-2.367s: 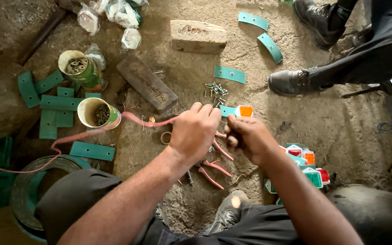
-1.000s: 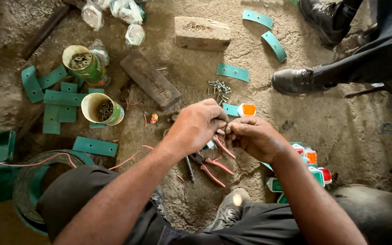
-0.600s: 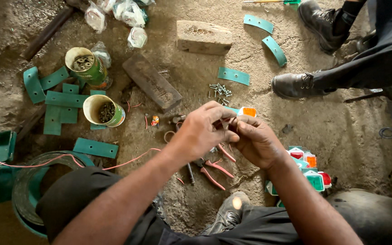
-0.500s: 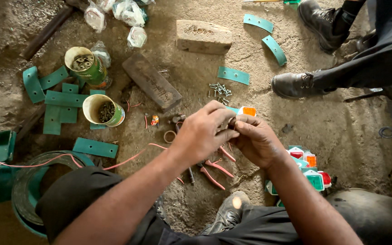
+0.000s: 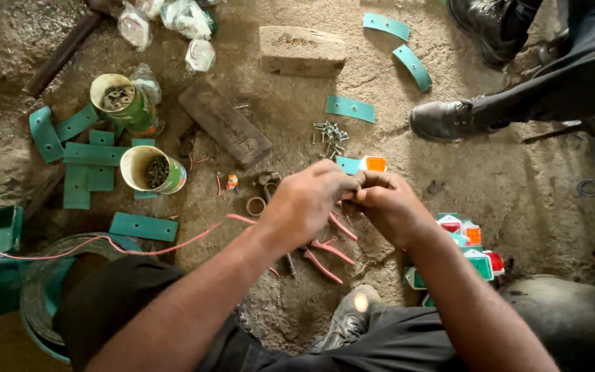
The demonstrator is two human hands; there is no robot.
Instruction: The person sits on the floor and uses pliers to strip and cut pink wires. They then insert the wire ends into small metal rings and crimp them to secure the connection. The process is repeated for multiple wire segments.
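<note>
Two bare hands meet in the middle of the dirt floor. The left hand and the right hand press their fingertips together, pinched tight on something small. The fingers hide it, so I cannot tell what it is. A thin pink wire runs from the left hand toward 9 o'clock and off the edge.

Just under the hands, toward 6 o'clock, lie pliers with pink handles; the hands cover their heads. At 12 o'clock from the hands sits one small green block with an orange lamp, and above it a little pile of silver screws, too small to count.

Two round green tin cans stand at 10 o'clock: the far can and the near can, both with small dark bits inside. Flat green metal strips lie around them in a heap, hard to count. Three more curved green strips lie at 1 o'clock.

Two bricks rest at 12 o'clock, one pale brick and one dark brick. At 4 o'clock is a bunch of green lamps with red and orange faces, partly hidden by the right arm. Another person's two black boots show at 2 o'clock.
</note>
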